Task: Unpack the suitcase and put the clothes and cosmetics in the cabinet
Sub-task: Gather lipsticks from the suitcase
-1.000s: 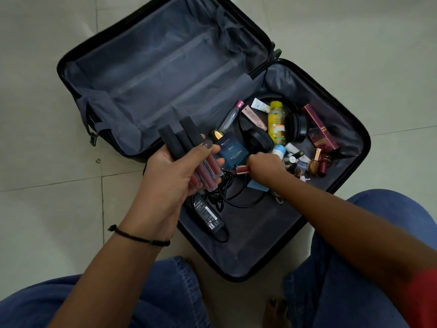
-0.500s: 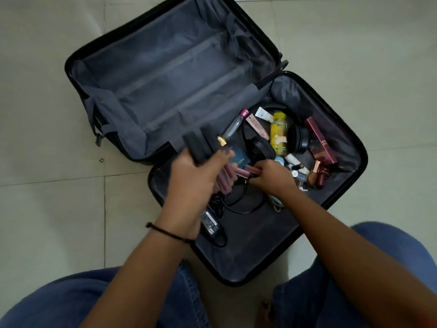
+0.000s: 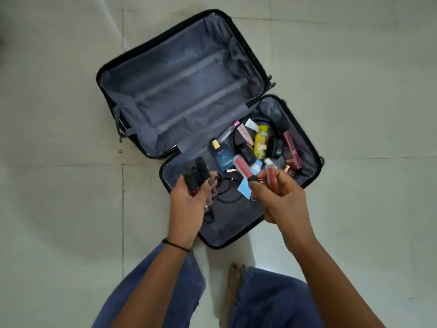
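Two thin red lip gloss tubes [image 3: 243, 168], likely light and slippery, were pinched in the right hand [image 3: 282, 201] while the left hand [image 3: 189, 203] gripped black-capped tubes [image 3: 196, 175].

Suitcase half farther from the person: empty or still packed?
Empty. The far half shows only bare grey lining; cosmetics and a cable lie in the near half.

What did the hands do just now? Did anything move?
The right hand came up out of the suitcase gripping two red lip gloss tubes it picked from the pile. The left hand keeps holding its black-capped tubes. The yellow bottle and blue box stayed put.
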